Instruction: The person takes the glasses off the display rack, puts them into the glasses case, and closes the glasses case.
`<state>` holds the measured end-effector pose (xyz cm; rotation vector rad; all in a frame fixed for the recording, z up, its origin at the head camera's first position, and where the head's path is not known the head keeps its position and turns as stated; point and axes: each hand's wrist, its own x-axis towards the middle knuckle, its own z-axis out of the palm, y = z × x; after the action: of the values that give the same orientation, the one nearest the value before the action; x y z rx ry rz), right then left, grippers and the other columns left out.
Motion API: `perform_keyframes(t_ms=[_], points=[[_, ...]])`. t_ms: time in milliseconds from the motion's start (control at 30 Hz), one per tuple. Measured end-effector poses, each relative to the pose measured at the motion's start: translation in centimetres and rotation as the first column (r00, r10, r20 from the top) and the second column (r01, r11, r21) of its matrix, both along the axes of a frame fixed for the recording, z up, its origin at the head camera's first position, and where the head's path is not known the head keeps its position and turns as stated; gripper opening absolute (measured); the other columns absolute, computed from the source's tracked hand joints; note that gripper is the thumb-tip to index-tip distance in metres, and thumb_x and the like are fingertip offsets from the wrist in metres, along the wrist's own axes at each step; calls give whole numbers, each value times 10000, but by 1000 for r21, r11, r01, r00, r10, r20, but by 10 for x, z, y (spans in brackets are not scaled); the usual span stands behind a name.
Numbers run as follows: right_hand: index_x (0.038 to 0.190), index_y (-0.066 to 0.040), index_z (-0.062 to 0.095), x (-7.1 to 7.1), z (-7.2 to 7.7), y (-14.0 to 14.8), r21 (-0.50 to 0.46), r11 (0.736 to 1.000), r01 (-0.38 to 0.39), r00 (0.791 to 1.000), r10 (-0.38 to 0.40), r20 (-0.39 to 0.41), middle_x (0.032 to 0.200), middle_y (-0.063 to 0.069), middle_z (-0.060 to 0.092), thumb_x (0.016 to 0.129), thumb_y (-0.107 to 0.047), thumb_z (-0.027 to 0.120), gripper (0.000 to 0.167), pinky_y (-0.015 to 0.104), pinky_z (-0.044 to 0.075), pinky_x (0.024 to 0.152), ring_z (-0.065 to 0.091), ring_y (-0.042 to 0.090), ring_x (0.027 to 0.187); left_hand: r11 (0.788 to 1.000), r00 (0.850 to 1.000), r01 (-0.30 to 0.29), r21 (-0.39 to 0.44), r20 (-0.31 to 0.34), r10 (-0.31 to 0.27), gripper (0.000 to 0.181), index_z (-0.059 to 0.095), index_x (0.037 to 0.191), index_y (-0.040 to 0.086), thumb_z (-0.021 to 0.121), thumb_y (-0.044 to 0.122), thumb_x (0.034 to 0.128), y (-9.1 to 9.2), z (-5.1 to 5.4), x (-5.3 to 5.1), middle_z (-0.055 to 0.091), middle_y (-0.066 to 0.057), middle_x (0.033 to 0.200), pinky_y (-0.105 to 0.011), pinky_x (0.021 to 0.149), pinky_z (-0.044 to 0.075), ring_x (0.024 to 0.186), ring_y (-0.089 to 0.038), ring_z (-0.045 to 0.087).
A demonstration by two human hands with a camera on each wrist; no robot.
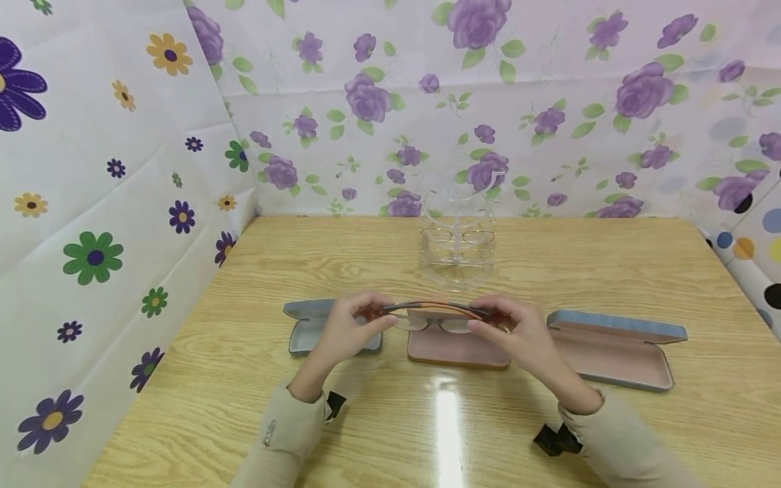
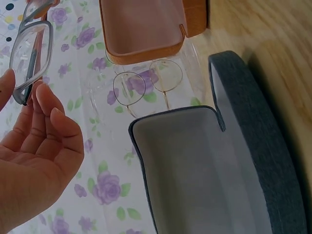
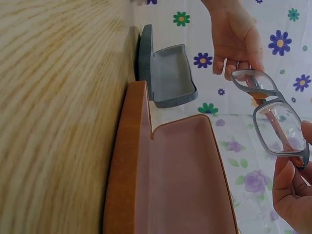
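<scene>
A pair of eyeglasses (image 1: 432, 324) with a dark grey frame and orange on its folded temples is held level in the air. My left hand (image 1: 350, 325) pinches its left end between thumb and fingers, and my right hand (image 1: 517, 329) pinches the right end. In the right wrist view both lenses of the eyeglasses (image 3: 267, 101) show, the temples crossed behind them. Below the hands lies an open orange-brown glasses case (image 1: 457, 351) with a pink lining; the eyeglasses hide part of its lid.
To the left sits an open grey-blue glasses case (image 1: 303, 339), partly behind my left hand. A longer open blue case (image 1: 628, 359) with pink lining lies at right. Farther back, a clear display stand (image 1: 456, 274) carries thin-framed glasses (image 1: 478, 237). Flowered cloth (image 1: 366, 149) hangs behind the table.
</scene>
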<state>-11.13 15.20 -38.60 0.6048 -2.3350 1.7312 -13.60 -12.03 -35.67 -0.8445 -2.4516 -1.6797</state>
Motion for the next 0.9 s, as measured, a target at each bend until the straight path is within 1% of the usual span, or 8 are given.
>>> perform_keyframes(t_ms=[67,200,367,467,600,700,767,900], points=[[1049,-2,639,-1,-2,-3,-6,1000,-6,1000,6,5,906,100,626,805,-39,679,250,251,499,611,589,104,752,1000,1000,-3,-9,-2,3,158,625,922,-102,668,-71,773,-1,5,4,601,-146,754,-268,573,446,652,-132,511],[1034,-12,652,-3,-5,-8,-1,1000,0,1000,0,7,911,94,625,795,-54,693,246,243,501,611,584,107,763,999,1000,-18,-38,18,19,151,615,916,-101,666,-64,778,-6,7,7,599,-146,762,-263,572,442,664,-135,513],[1038,-34,662,-3,-6,-14,23,1000,7,1000,-8,13,927,79,631,795,-82,699,250,249,503,625,583,112,773,998,998,-37,-59,49,40,154,621,933,-88,661,-46,791,-12,4,8,607,-146,801,-263,593,448,697,-137,521],[1036,-29,663,-3,-6,-17,40,999,10,1000,-11,16,927,83,637,795,-68,696,246,245,502,625,583,108,768,997,998,-44,-64,51,47,158,624,943,-79,660,-35,796,-16,3,8,613,-145,820,-278,605,455,715,-142,528],[1025,27,654,0,2,-24,52,999,3,1000,-5,23,910,137,641,792,-2,680,236,247,503,616,587,127,752,995,997,-58,-78,44,62,164,622,946,-81,663,-25,797,-21,3,8,614,-141,810,-282,608,458,718,-151,533],[1019,62,646,0,4,-29,47,999,-9,1000,8,29,896,169,640,789,26,672,234,257,506,605,591,150,740,993,996,-74,-92,46,78,170,617,946,-92,664,-23,798,-24,2,9,611,-140,800,-281,608,458,713,-158,534],[1018,51,651,-2,2,-31,43,999,-13,999,12,31,895,155,644,791,9,678,232,253,505,602,591,145,738,992,995,-78,-94,55,84,178,609,951,-105,661,-26,800,-26,1,9,612,-147,804,-290,613,462,717,-164,540],[1024,-2,667,-8,-8,-32,35,999,-21,999,20,41,911,99,649,796,-62,696,237,243,501,604,590,132,749,992,993,-90,-93,71,97,189,598,960,-104,660,-25,800,-31,-1,9,616,-153,827,-291,630,468,731,-161,547]])
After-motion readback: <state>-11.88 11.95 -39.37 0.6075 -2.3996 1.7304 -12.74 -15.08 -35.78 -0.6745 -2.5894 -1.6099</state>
